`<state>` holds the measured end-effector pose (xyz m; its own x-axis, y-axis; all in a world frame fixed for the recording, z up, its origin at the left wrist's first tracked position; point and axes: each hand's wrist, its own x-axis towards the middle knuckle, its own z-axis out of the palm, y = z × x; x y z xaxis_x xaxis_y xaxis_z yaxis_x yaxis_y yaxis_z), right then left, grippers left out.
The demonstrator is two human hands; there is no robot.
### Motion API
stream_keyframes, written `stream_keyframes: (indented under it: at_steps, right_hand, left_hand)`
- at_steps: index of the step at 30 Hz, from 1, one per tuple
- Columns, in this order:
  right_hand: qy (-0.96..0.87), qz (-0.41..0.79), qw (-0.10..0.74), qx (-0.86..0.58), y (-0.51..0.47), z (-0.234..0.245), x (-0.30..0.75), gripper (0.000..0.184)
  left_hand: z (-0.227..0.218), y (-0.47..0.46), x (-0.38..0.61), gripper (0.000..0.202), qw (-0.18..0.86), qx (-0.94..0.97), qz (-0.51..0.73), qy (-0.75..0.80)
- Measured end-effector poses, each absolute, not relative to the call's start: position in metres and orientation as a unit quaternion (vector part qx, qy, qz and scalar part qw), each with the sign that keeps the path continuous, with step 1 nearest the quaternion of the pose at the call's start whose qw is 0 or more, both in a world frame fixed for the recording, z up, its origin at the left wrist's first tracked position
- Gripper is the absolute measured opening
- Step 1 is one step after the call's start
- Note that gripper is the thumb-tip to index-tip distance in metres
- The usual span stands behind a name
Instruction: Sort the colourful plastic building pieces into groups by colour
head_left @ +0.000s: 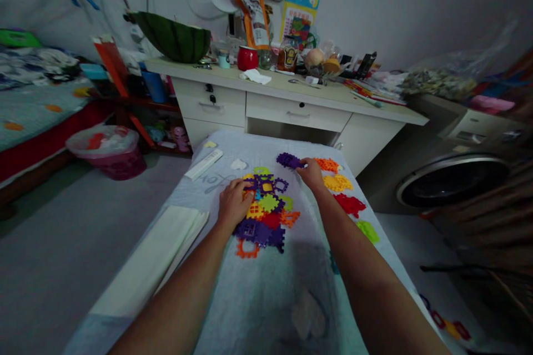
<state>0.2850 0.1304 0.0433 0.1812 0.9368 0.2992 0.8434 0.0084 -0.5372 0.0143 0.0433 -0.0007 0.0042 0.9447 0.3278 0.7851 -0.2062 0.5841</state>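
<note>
A heap of flat, toothed plastic building pieces [266,211] in purple, yellow, orange and green lies in the middle of a table covered with a pale cloth [258,294]. My left hand [234,202] rests on the left side of the heap, its fingers curled onto a purple piece. My right hand [310,173] reaches farther and pinches a purple piece [288,160] at the far edge. To the right lie sorted pieces: orange [327,165], yellow [337,182], red [350,204] and green [368,231].
A white desk [287,105] with drawers, half a watermelon [175,40], a red mug [247,58] and jars stands behind the table. A washing machine [449,177] is at right, a pink bin [109,151] and a bed at left. A folded white sheet [154,255] lies on the table's left side.
</note>
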Motion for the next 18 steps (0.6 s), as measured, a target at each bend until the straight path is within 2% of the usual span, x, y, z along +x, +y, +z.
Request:
stream_keyframes:
  at_steps: [4, 11, 18]
  right_hand:
    - [-0.563, 0.112, 0.357, -0.737, 0.153, 0.034, 0.29, 0.019]
    - [-0.484, 0.17, 0.401, -0.759, 0.176, 0.018, 0.297, 0.022]
    - [-0.52, 0.216, 0.437, -0.702, 0.162, 0.012, 0.293, 0.039]
  left_hand:
    - [-0.002, 0.044, 0.014, 0.026, 0.117, 0.698, 0.339, 0.619]
    - [-0.003, 0.044, 0.014, 0.025, 0.125, 0.696, 0.34, 0.62]
    - [-0.002, 0.044, 0.013, 0.025, 0.123, 0.698, 0.345, 0.616]
